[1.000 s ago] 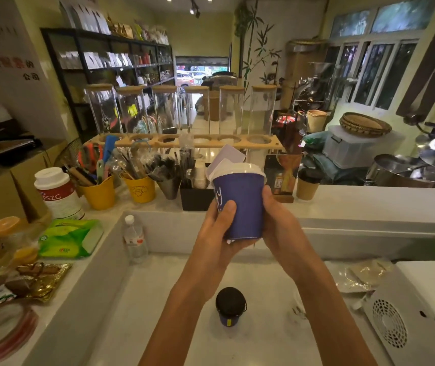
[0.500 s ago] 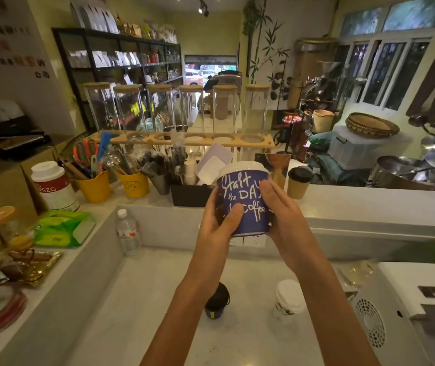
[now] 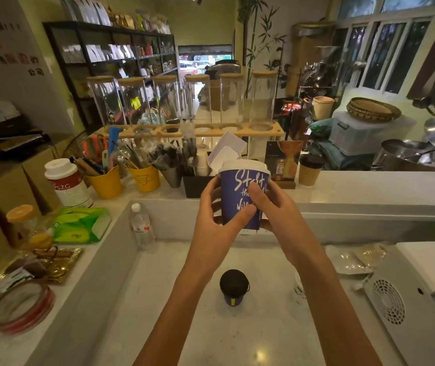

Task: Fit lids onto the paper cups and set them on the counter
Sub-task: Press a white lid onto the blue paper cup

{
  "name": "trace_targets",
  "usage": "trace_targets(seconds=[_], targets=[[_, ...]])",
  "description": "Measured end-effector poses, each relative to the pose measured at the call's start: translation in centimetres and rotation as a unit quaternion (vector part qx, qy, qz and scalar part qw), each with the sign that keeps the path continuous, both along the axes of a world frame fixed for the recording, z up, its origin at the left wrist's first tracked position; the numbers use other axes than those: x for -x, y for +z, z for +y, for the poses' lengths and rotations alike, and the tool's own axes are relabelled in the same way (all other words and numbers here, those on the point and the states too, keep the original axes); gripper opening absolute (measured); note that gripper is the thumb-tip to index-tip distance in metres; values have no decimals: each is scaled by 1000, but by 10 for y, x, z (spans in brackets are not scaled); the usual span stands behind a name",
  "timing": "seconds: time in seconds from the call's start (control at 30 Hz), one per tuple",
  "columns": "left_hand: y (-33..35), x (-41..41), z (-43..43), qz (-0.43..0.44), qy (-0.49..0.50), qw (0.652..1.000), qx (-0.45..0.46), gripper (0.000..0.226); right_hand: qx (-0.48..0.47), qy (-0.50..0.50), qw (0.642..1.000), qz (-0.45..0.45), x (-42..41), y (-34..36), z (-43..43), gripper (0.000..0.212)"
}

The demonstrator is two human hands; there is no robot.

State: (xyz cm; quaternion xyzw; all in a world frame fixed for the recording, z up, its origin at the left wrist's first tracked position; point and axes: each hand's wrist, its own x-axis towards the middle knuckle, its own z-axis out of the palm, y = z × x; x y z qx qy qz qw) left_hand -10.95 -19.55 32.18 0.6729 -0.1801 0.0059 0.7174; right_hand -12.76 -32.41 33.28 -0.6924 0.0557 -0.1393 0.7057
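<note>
A blue paper cup (image 3: 237, 188) with white lettering and a white lid (image 3: 244, 166) is held upright in front of the raised counter (image 3: 369, 191). My left hand (image 3: 219, 217) grips its left side and base. My right hand (image 3: 271, 207) wraps the right side, thumb across the lettering. A small blue cup with a black lid (image 3: 233, 286) stands on the lower worktop (image 3: 158, 299) below my arms. A brown cup with a black lid (image 3: 310, 170) stands on the raised counter to the right. My right forearm mostly hides another white-lidded cup (image 3: 298, 286).
Yellow buckets (image 3: 105, 182) of utensils, a black holder (image 3: 197, 184) with small cups, a white canister (image 3: 66, 182) and a green packet (image 3: 79, 224) crowd the counter's left. A water bottle (image 3: 141, 225) stands in the worktop corner. A white machine (image 3: 409, 299) fills the right.
Both hands have kept the blue cup in front of the raised counter and turned it a little. My right thumb now lies across the lettering. The view has shifted slightly.
</note>
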Motion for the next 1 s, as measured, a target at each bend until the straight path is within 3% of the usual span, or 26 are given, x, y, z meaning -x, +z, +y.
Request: trace_targets(seconds=[0.3, 0.47, 0.67, 0.87, 1.0], targets=[[-31, -49, 58, 10, -58, 997, -56, 80, 0, 40, 999, 1, -27, -32, 32, 74], [-138, -80, 108, 74, -83, 987, -114, 83, 69, 78, 993, 62, -47, -130, 67, 89], [-273, -83, 140, 138, -45, 974, -172, 84, 110, 73, 980, 150, -59, -264, 123, 82], [-321, -102, 156, 210, -10, 956, -204, 92, 134, 96, 971, 175, -87, -324, 147, 83], [-339, -111, 164, 223, 5, 953, -207, 84, 149, 93, 968, 181, -100, -349, 157, 77]])
